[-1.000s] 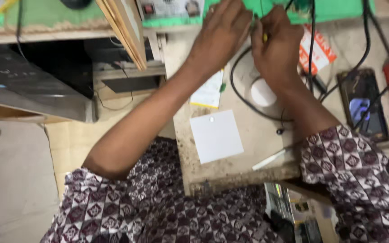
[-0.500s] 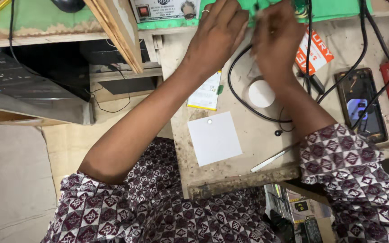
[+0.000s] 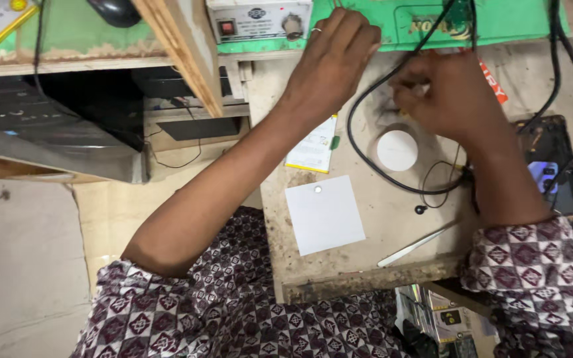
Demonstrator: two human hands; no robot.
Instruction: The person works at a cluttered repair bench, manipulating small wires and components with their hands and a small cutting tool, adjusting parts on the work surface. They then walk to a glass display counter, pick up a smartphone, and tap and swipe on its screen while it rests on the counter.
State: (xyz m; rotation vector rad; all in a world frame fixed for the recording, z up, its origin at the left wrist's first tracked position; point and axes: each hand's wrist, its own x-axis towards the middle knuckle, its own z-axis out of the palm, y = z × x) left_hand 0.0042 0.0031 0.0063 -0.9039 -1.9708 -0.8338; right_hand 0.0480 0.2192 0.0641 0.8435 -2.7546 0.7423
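Both hands (image 3: 334,59) (image 3: 447,94) outstretched, fingers curled.

On my worn bench lie a white square paper sheet (image 3: 324,214), a round white disc (image 3: 397,150) and white plastic tweezers (image 3: 414,246).

Bare worktop strip lay open between white square card (image 3: 324,213) and white plastic tweezers (image 3: 416,244), looped black cable (image 3: 392,182) and round white disc (image 3: 396,150) blocked the centre, dark phone (image 3: 552,169) crowded the right side.

Electronics repair workshop — green mat (image 3: 499,20), power supply box (image 3: 258,20), cables, tweezers (image 3: 418,244)
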